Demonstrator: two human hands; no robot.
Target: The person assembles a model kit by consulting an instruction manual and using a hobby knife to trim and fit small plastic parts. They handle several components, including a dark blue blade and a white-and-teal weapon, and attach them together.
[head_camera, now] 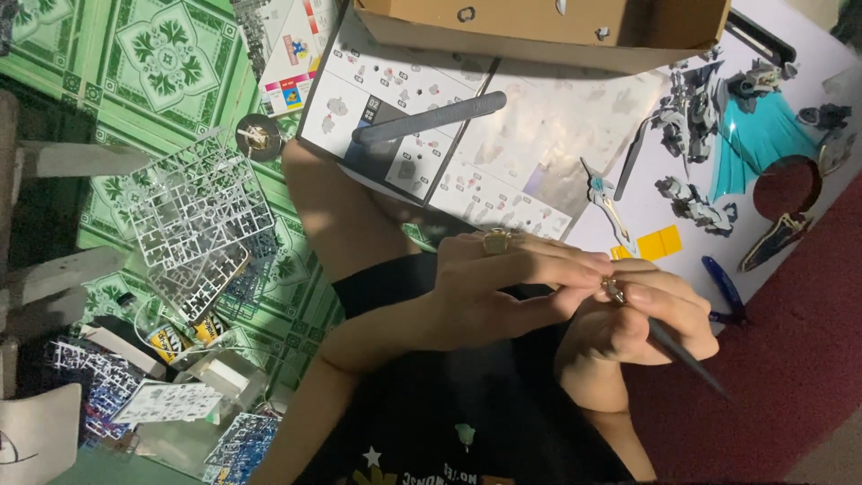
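Note:
My left hand (503,283), with a gold ring on one finger, pinches a tiny metallic model part (613,289) at its fingertips. My right hand (642,328) grips a thin dark tool (682,355) like a pen, with the tip touching that part. Both hands meet over my lap, above my black shirt (467,404). My fingers hide most of the small part.
An open instruction booklet (503,153) with a grey stick (431,119) on it lies beyond my hands, below a cardboard box (539,22). Grey figure pieces (691,117), a teal wing (763,135), a yellow piece (660,242) and a blue pen (723,283) lie at right. Plastic sprues (197,207) sit at left.

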